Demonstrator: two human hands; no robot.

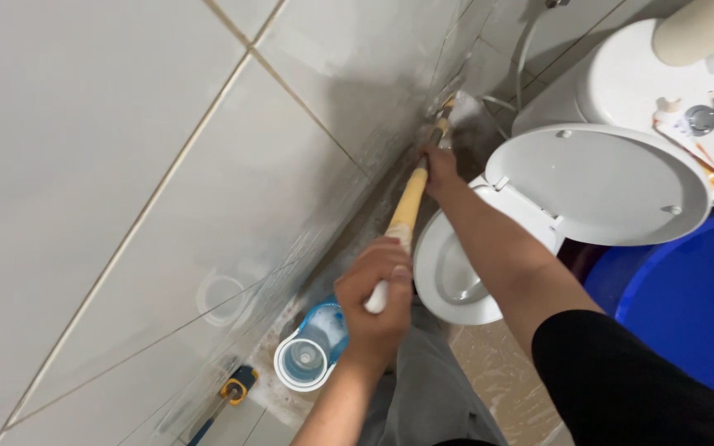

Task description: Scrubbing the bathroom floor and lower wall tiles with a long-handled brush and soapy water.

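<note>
We grip the long brush (406, 213) with both hands, left hand (376, 299) closed low, right hand (441, 165) closed near the head, against the tiled wall (126, 165). Toilet (539, 206) crowds our right; bottle (311, 353) below.

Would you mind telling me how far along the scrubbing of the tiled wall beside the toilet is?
Done: the upper white wall tiles look clean. In hand: left hand and right hand hold the long-handled brush, its head pressed low on the wall behind the toilet. Left: the grey, smeared lower tiles and wet floor edge.
</note>
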